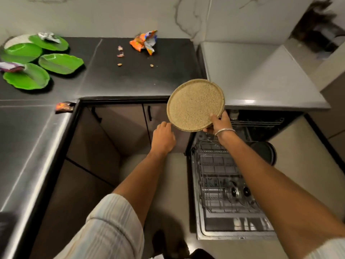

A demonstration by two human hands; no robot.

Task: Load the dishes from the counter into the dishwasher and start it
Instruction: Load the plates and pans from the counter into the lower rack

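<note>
Currently, item in hand: one speckled tan plate [195, 105], held in the air off the worktop's [130, 75] front right corner, above the open dishwasher's [233, 227] lower rack [220, 165]; you are mid-carry, and next it wants tilting on edge and slotting between the rack's prongs. Your right hand [218, 123] pinches its lower right rim, thumb on top. Your left hand [163, 137] hangs loosely curled beside the plate's lower left edge, holding nothing; four green plates [59, 63] wait at the worktop's back left.

An orange wrapper [144, 42] lies crumpled on the black counter's far side, at about 12 o'clock — peel scraps [120, 51] and two nuts [119, 64] scattered just left of and below it. Another small wrapper [64, 107] sits at the counter's inner corner, around 9 o'clock.
</note>
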